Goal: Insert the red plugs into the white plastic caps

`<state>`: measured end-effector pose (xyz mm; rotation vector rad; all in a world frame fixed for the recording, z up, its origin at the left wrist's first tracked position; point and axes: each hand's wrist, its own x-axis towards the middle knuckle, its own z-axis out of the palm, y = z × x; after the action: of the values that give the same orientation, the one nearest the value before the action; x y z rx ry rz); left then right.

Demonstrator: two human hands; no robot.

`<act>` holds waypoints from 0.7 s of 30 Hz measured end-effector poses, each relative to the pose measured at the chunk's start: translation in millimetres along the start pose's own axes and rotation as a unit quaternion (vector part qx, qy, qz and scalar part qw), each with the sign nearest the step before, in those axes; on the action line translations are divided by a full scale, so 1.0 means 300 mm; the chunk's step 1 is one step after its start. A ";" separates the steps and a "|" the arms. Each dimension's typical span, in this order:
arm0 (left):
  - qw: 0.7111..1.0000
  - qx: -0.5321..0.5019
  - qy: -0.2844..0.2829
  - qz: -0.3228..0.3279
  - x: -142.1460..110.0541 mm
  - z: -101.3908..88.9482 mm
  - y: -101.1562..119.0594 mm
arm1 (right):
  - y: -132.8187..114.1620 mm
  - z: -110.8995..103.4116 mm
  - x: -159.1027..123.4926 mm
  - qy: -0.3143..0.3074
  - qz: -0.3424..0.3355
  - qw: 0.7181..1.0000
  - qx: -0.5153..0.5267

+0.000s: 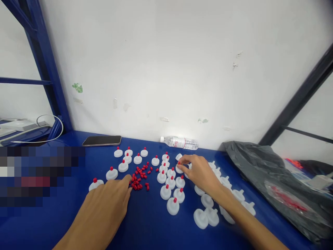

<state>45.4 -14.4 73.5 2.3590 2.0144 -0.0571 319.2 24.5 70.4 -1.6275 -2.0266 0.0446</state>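
Observation:
My right hand point(201, 172) reaches in among the white discs, its thumb and fingers pinched at a white disc with a red cap point(179, 168) on its stem. My left hand point(108, 198) has its fingers curled down at the edge of a loose pile of small red caps point(140, 173); the fingertips are mostly hidden. Capped discs point(173, 206) stand in rows between the hands, and more capped ones point(123, 166) stand behind my left hand. Around my right forearm lie several plain white discs point(201, 218) with bare stems, some tilted or on their sides.
Along the back of the blue table point(145, 225) lie a phone point(102, 140) and a clear bottle point(179, 142) on its side, by the wall. At right is a dark grey plastic bag point(249, 163) with a clear packet of red pieces point(288, 199) on it.

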 end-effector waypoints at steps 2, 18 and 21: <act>1.000 0.016 0.006 0.002 0.002 0.014 0.003 | 0.003 0.015 -0.003 -0.022 -0.003 1.000 0.010; 0.999 0.023 0.009 0.031 0.008 0.029 0.006 | 0.089 0.055 -0.001 -0.063 -0.061 0.983 -0.162; 0.999 0.014 0.005 0.033 0.006 0.031 0.011 | 0.089 0.052 0.005 -0.058 -0.076 0.983 -0.158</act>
<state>48.9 -13.6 64.2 2.4451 1.9503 -0.0721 336.4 37.7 48.4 -1.6817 -2.3367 -0.2566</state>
